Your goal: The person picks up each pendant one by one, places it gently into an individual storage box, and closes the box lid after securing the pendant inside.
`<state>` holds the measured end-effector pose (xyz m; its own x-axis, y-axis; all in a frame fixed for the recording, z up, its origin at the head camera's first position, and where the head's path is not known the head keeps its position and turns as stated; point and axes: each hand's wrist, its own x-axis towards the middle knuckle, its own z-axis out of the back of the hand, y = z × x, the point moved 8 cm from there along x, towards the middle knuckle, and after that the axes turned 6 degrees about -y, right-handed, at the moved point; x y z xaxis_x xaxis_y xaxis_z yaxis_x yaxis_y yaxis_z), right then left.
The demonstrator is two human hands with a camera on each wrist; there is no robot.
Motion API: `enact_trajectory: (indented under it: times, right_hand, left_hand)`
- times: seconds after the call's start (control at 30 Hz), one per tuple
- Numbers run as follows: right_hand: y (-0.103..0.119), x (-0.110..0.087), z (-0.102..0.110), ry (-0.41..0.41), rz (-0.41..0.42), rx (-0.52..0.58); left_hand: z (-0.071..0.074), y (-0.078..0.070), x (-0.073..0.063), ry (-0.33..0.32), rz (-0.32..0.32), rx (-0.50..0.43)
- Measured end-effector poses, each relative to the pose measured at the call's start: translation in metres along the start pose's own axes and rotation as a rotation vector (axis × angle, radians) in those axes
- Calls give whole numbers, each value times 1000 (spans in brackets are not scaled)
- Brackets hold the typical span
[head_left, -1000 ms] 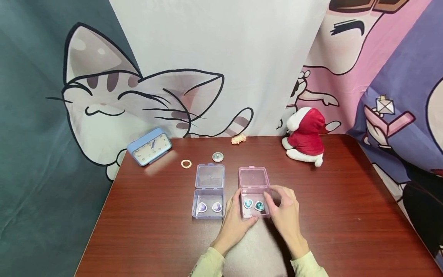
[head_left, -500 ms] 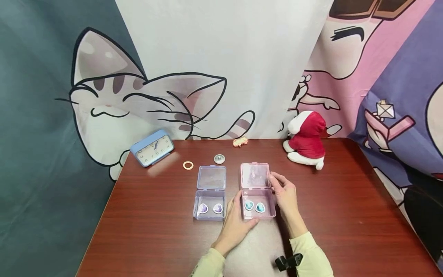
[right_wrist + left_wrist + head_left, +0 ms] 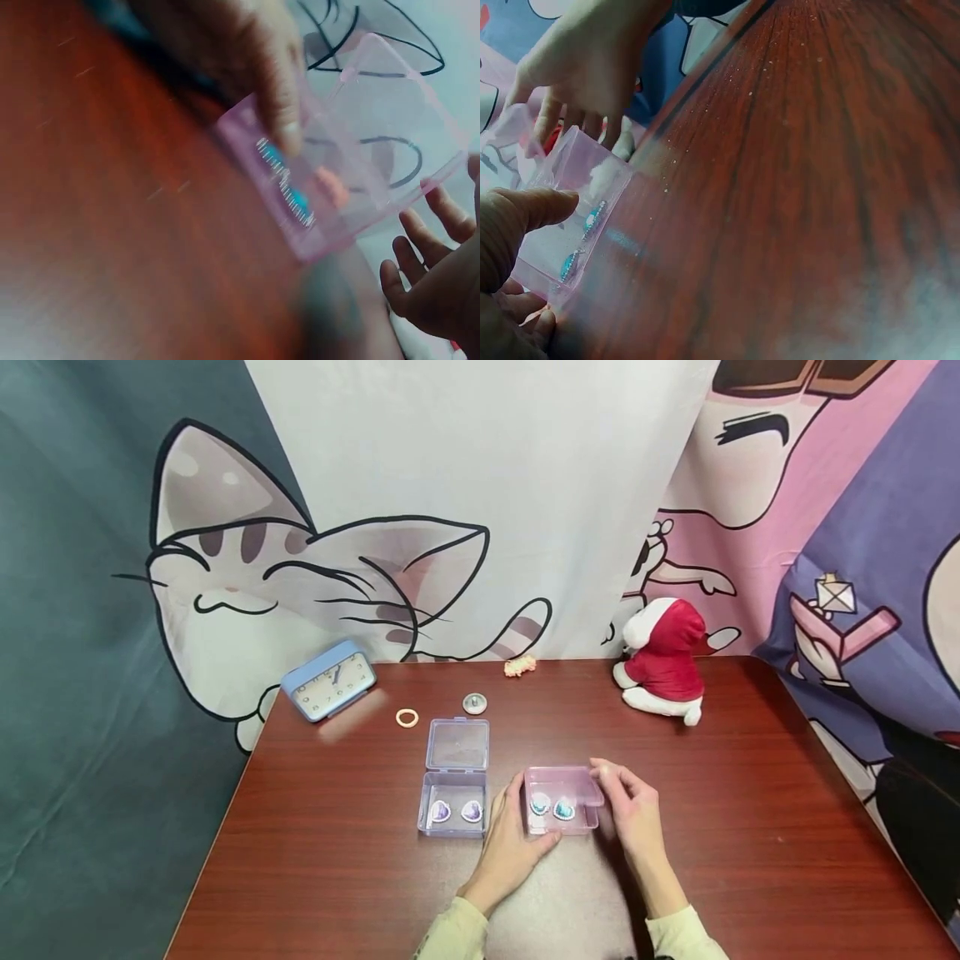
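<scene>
My left hand (image 3: 510,852) grips a small clear pink hinged box (image 3: 573,829), thumb along the front and fingers at the left side. Two turquoise heart gems (image 3: 564,810) with white beaded rims lie in it. The box's lid (image 3: 405,112) stands tilted partway over its base. At the lid's right edge is my right hand (image 3: 637,818), its loosely spread fingers (image 3: 431,244) touching the edge. To the left, a clear blue box (image 3: 453,828) stands with its lid up and two purple heart gems (image 3: 471,812) inside.
Behind the boxes lie a cream ring (image 3: 407,718), a round silver metal piece (image 3: 475,703) and a peach scrunched piece (image 3: 520,667). A blue clock (image 3: 330,681) stands back left; a red-and-white plush toy (image 3: 663,660) sits back right on the wooden table (image 3: 787,827).
The pink box's lid has swung forward from its upright, tipped-back position to over the base. My right hand has moved forward with it; the left hand keeps its grip.
</scene>
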<state>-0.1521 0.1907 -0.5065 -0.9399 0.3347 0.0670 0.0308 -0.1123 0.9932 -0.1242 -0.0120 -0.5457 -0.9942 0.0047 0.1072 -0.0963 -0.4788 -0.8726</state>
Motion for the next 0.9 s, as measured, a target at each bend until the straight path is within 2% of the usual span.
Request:
enact_trajectory:
  times: [0.17,0.27,0.43,0.9]
  right_hand:
    - [-3,-25,-1,57,225,-185]
    - [-5,-35,-4,58,302,-260]
    - [-9,-38,-5,35,328,-297]
    - [-11,-39,-4,7,311,-314]
  left_hand:
    - [0,0,0,5,13,2]
    - [0,1,0,4,20,0]
    - [-1,2,0,11,29,2]
    - [0,-1,-1,21,37,-6]
